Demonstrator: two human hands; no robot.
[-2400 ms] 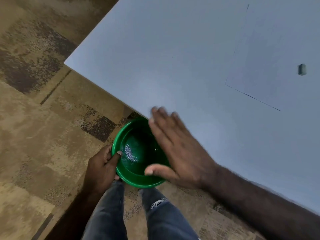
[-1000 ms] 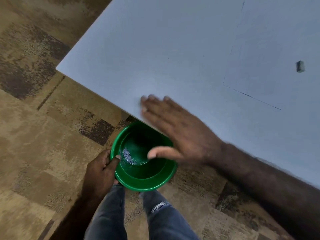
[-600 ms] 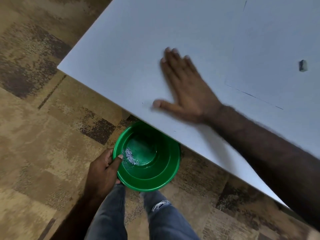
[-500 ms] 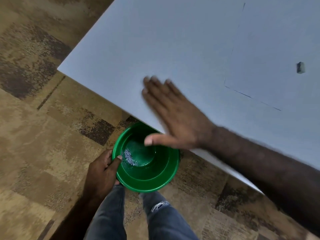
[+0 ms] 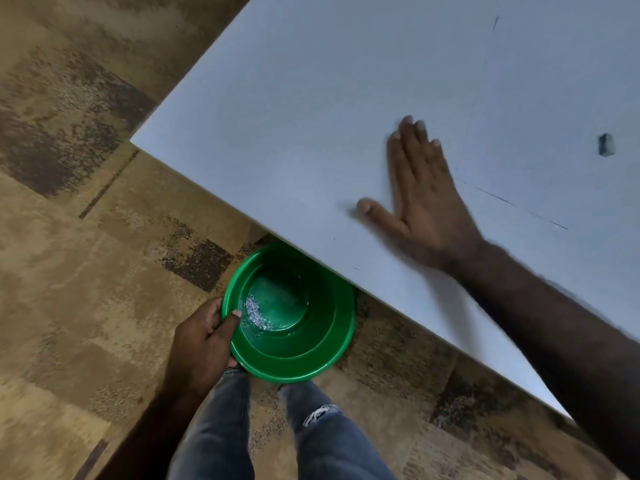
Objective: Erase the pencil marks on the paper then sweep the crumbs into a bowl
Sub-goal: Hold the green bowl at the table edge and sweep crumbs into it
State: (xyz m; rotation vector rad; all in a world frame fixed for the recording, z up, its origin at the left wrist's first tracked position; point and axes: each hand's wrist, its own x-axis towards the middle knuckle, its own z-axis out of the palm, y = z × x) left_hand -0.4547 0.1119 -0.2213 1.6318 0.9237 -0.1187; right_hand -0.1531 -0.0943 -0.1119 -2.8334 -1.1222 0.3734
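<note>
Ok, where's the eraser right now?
Head view, far right: the eraser lies on the paper, beyond the flat right hand, untouched.

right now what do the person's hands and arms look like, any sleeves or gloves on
Both hands are bare: no gloves, rings or watch show on the left hand or the right hand. Both forearms are uncovered as far as the frame shows, with no sleeve in view. Below are blue jeans, ripped at one knee.
</note>
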